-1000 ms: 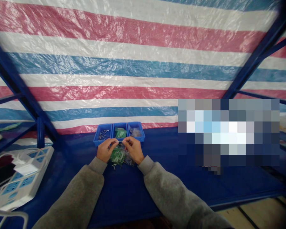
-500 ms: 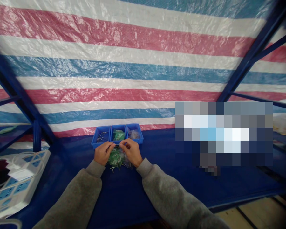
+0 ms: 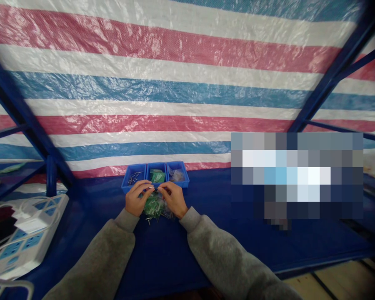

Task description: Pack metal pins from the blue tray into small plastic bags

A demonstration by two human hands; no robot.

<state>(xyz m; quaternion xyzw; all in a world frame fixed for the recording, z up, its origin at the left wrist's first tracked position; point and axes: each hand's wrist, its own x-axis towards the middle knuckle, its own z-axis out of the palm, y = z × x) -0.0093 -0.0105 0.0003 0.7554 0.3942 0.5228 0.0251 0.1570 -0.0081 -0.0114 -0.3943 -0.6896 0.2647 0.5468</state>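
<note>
My left hand (image 3: 138, 198) and my right hand (image 3: 174, 199) face each other, their fingertips pinching a thin metal pin (image 3: 153, 188) from either side. Just below them lies a loose pile of green packets and small metal pins (image 3: 155, 207), partly hidden by my hands. Behind my fingers stands a blue three-compartment tray (image 3: 134, 168). Its left compartment holds small metal pins (image 3: 134, 178), the middle holds green pieces (image 3: 157, 176), and the right holds a clear plastic bag (image 3: 176, 175).
Everything sits on a blue shelf surface (image 3: 225, 243) inside a blue steel frame (image 3: 28, 121). A striped tarp (image 3: 143, 104) hangs behind. A white power strip (image 3: 25, 235) with cables lies at the left. A pixelated patch (image 3: 296, 175) covers the right side.
The view has shifted slightly. My hands stay close together above the pile, with the pin between their fingertips.
</note>
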